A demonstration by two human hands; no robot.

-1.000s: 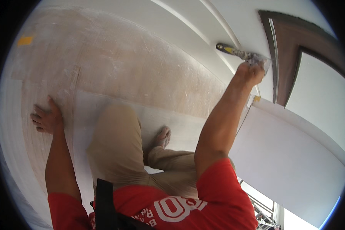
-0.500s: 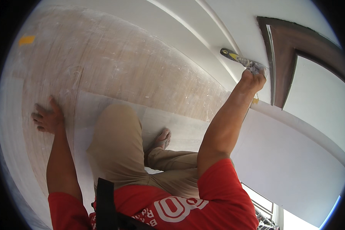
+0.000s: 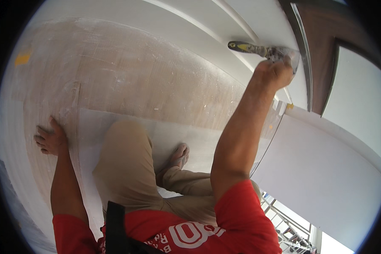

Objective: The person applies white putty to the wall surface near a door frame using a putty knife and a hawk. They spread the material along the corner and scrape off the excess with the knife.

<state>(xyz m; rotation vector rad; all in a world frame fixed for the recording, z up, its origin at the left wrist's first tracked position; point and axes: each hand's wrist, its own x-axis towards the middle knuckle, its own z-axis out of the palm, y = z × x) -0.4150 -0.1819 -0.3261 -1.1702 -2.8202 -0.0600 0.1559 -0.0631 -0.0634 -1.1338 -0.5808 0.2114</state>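
At the upper right, my right hand is closed around a putty knife with a black and yellow handle. Its handle points left, and its whitish, smeared blade lies by the white moulded wall, beside the dark brown frame. Whether the blade touches the wall, I cannot tell. Over on the left, my left hand rests with spread fingers on the dusty wood-look floor. Nothing is in that hand.
White dust and specks cover the floor, and a paler sheet lies under my bent legs. A piece of yellow tape sticks at the far left. A large white panel stands at right; metal framework shows below it.
My right hand has shifted a little left and upward in the picture with the putty knife, as the whole view turned slightly. The left hand stays on the floor.
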